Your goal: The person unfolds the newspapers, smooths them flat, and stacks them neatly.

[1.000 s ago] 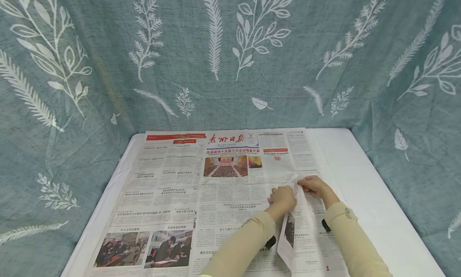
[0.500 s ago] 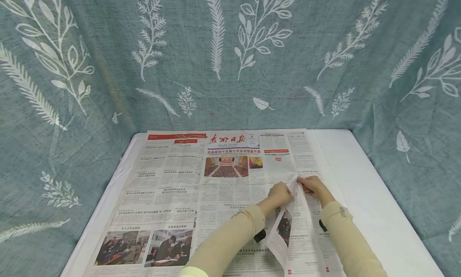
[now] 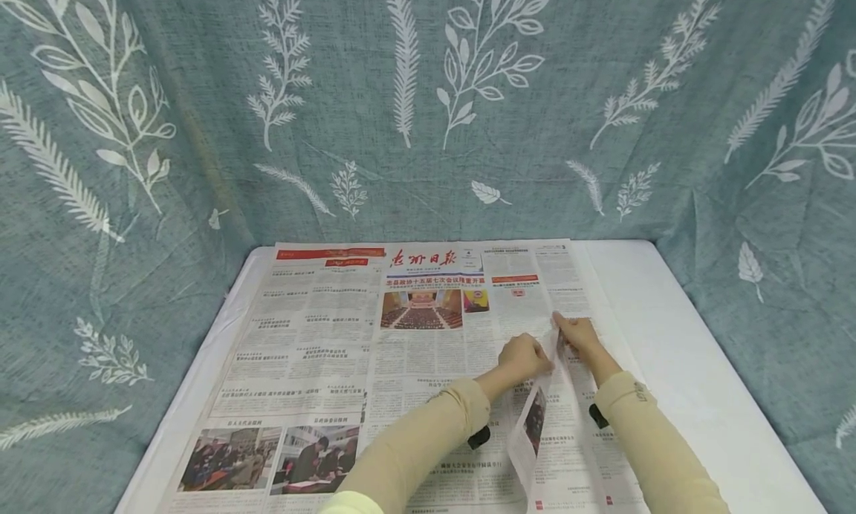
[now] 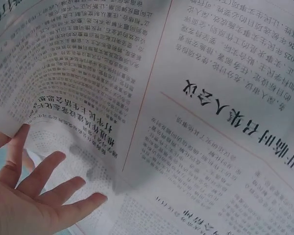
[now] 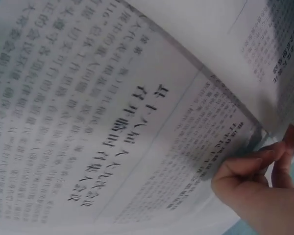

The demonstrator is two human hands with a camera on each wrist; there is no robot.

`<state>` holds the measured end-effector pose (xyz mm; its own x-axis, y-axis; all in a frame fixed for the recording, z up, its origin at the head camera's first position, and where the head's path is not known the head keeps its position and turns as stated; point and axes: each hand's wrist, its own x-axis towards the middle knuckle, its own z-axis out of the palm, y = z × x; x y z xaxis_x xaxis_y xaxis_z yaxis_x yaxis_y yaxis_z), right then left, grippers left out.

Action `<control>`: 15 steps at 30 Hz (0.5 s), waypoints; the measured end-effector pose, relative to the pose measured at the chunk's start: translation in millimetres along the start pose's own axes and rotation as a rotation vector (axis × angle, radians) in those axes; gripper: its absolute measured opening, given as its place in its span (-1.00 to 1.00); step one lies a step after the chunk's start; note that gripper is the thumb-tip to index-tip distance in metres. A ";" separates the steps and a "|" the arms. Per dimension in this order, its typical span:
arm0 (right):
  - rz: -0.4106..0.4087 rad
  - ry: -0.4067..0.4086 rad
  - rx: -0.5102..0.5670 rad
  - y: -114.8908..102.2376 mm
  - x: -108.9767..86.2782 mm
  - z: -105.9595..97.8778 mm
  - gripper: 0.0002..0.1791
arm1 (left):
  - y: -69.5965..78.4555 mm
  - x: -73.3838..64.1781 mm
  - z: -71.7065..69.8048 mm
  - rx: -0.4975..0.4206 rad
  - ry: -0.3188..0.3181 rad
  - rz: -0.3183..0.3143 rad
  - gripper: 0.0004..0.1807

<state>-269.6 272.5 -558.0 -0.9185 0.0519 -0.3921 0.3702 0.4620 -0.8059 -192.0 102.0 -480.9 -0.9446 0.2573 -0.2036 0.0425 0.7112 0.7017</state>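
A large newspaper (image 3: pixel 414 350) lies spread out, and both hands work on its right half. My left hand (image 3: pixel 524 356) pinches the paper between thumb and index finger, while its other fingers (image 4: pixel 83 205) are spread apart. Just to the right and slightly farther off, my right hand (image 3: pixel 578 333) pinches the sheet with thumb and curled fingers. From between the hands a lifted fold of paper (image 3: pixel 524 443) runs toward the front, baring a dark printed picture (image 3: pixel 535 417). In the right wrist view, a straight paper edge leads down to the right hand's fingertips (image 5: pixel 269 154).
Under the newspaper is a white-covered table (image 3: pixel 675 350), its cover showing along both sides. A blue-green curtain (image 3: pixel 428 180) with white leaf patterns stands behind and at both sides. Dark wrist devices (image 3: pixel 478 437) sit at the beige sleeves (image 3: pixel 428 440).
Both hands have shifted slightly away from the body, still pinching the paper. The left forearm has swung leftward. The lifted fold between the hands has changed shape.
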 end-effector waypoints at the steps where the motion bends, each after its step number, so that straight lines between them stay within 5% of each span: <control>1: 0.014 -0.005 -0.030 -13.3 -11.6 1.5 -0.45 | 0.0 -0.3 0.4 -0.013 -0.009 0.008 -0.69; 4: -0.060 0.035 -0.108 -13.1 -3.6 8.4 -0.43 | -0.2 -0.3 1.8 -0.024 -0.019 0.035 -0.69; 7: -0.172 0.173 -0.172 21.2 37.1 16.8 -0.49 | 0.1 0.4 2.7 -0.016 -0.013 0.037 -0.67; 10: -0.177 0.238 -0.215 59.2 82.2 19.4 -0.47 | -0.5 1.9 2.7 -0.010 -0.001 0.022 -0.61; 15: -0.166 0.035 -0.071 92.1 124.1 6.2 -0.42 | -4.8 4.7 -1.2 0.020 0.008 -0.029 -0.50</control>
<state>-348.7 316.0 -683.6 -0.9710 0.0001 -0.2390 0.2030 0.5284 -0.8244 -197.1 99.0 -484.4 -0.9481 0.2310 -0.2184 0.0210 0.7311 0.6820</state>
